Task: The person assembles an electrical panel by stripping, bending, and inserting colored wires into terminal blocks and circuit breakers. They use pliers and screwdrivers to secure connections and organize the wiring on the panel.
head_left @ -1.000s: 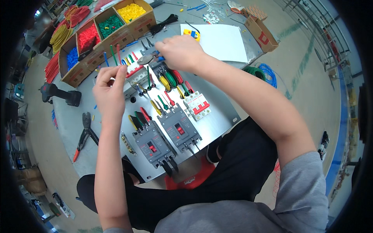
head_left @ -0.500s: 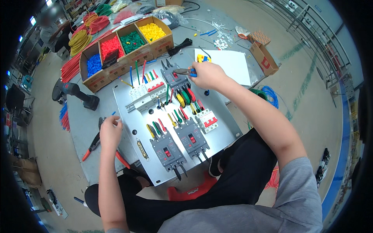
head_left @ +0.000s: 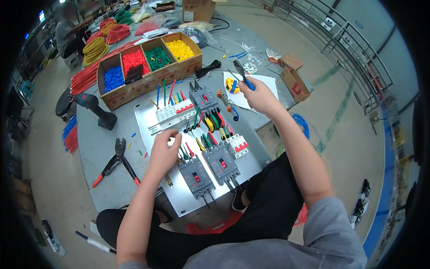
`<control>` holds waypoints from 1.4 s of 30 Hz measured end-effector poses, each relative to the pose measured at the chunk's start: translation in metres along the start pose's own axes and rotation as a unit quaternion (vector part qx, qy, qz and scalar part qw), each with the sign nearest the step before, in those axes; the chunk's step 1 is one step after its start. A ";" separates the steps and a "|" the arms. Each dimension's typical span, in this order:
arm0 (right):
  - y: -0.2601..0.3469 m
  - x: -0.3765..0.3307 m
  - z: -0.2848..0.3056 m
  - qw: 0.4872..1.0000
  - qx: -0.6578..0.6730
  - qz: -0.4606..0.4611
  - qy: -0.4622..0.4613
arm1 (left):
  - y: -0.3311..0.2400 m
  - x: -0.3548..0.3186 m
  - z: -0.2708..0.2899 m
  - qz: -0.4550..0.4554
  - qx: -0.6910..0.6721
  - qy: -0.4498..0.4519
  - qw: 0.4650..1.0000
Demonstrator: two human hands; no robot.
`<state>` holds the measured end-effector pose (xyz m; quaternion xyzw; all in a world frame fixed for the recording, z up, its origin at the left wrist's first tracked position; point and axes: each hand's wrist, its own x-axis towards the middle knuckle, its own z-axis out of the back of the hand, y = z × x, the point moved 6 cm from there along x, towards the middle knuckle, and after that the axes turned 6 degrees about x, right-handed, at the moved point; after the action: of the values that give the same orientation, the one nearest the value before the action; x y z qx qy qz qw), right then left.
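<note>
My right hand [head_left: 260, 95] is raised over the white sheet, wrapped round pliers [head_left: 244, 76] with grey jaws and blue handles. Its jaws point up and away from me. My left hand [head_left: 165, 151] hovers over the left part of a metal mounting plate [head_left: 188, 204], fingers curled close together beside short coloured wires; whatever is between them is hidden. Two grey circuit breakers [head_left: 195, 178] with red switches stand on the near part of the plate. A third breaker [head_left: 204, 97] and a row of white breakers [head_left: 179, 111] with upright wires sit farther back.
A cardboard box [head_left: 130, 92] holds blue, red, green and yellow caps in compartments. Left of the plate lie a red-handled crimping tool [head_left: 117, 161] and a cordless drill [head_left: 96, 110]. A yellow-and-blue tool [head_left: 232, 85] rests on the white sheet [head_left: 268, 87]. Another person [head_left: 67, 33] is far left.
My left hand has moved right from the table beside the crimping tool to over the plate. My right hand has swung right with the pliers, away from the far breaker, turning the jaws upward.
</note>
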<state>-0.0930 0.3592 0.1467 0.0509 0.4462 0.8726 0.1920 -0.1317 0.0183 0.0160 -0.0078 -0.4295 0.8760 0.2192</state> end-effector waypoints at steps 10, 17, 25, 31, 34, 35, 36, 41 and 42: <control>0.010 -0.060 -0.032 0.998 -0.002 0.060 -0.027 | 0.005 0.018 -0.050 0.042 -0.082 0.009 0.996; 0.022 -0.055 -0.071 0.958 -0.066 0.263 -0.090 | 0.020 0.024 -0.054 0.057 -0.212 0.005 0.976; 0.013 -0.043 -0.093 0.947 -0.229 0.221 -0.030 | 0.032 0.038 -0.052 0.067 -0.322 0.073 0.941; 0.010 -0.050 -0.127 0.908 -0.347 0.235 0.024 | 0.056 0.031 -0.061 0.045 -0.394 0.073 0.915; -0.001 -0.051 -0.136 0.913 -0.315 0.256 0.030 | 0.039 0.029 -0.055 0.029 -0.364 0.083 0.927; -0.001 -0.049 -0.141 0.903 -0.324 0.281 0.016 | 0.039 0.028 -0.053 0.030 -0.372 0.086 0.924; -0.004 -0.046 -0.146 0.893 -0.331 0.304 0.001 | 0.040 0.029 -0.053 0.035 -0.377 0.089 0.921; -0.017 -0.037 -0.165 0.889 -0.356 0.287 -0.003 | 0.047 0.032 -0.056 0.049 -0.415 0.102 0.903; -0.019 -0.035 -0.168 0.888 -0.367 0.278 0.004 | 0.048 0.033 -0.057 0.044 -0.416 0.103 0.902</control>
<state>-0.0993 0.2287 0.0342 0.0954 0.0629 0.9919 -0.0556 -0.1677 0.0483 -0.0503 -0.2076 -0.7292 0.6204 0.2006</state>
